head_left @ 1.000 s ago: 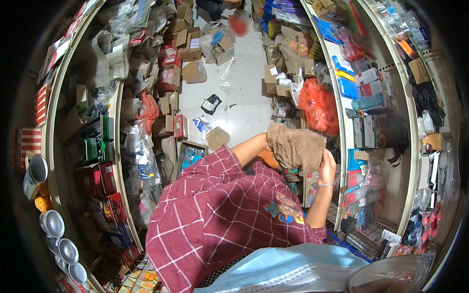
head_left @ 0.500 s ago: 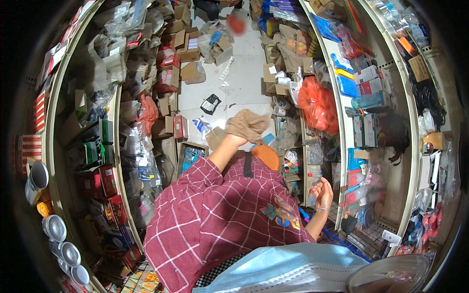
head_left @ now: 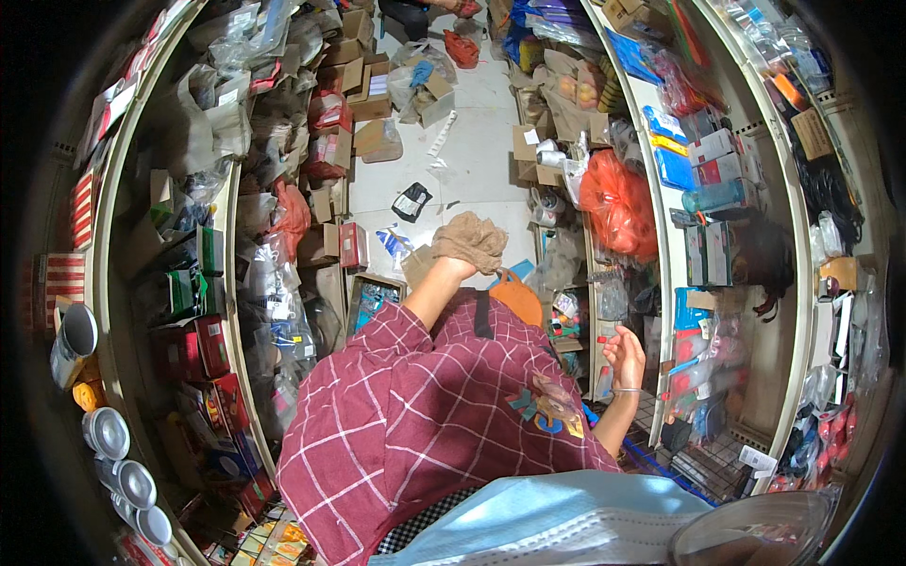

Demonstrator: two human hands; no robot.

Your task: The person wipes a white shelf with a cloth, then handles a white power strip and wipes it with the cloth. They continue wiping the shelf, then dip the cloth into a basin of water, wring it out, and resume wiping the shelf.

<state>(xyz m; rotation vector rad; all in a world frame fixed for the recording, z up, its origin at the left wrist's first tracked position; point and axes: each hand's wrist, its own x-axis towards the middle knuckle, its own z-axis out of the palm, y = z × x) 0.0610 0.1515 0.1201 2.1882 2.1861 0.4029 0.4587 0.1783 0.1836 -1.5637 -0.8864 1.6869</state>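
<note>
A crumpled brown cloth [head_left: 472,240] is bunched in my left hand [head_left: 459,268], which is stretched forward over the aisle floor. The cloth covers most of the fingers. Off to the right, my right hand [head_left: 624,360] is raised beside the lower shelf with its fingers loosely bent and apart. I see nothing held in it. A thin bangle circles that wrist. Just beyond my left hand, a round orange-brown piece [head_left: 516,300] with a strap lies against the front of my checked shirt.
Packed shelves line both sides, with a red plastic bag [head_left: 615,206] on the right and cardboard boxes [head_left: 338,151] on the left. A black packet [head_left: 411,202] and a tray of blue packets [head_left: 376,304] lie on the floor. A person [head_left: 408,17] sits at the far end.
The cloth, blurred by motion before, now shows sharply and sits slightly further left. My right hand has risen a little and its fingers have opened.
</note>
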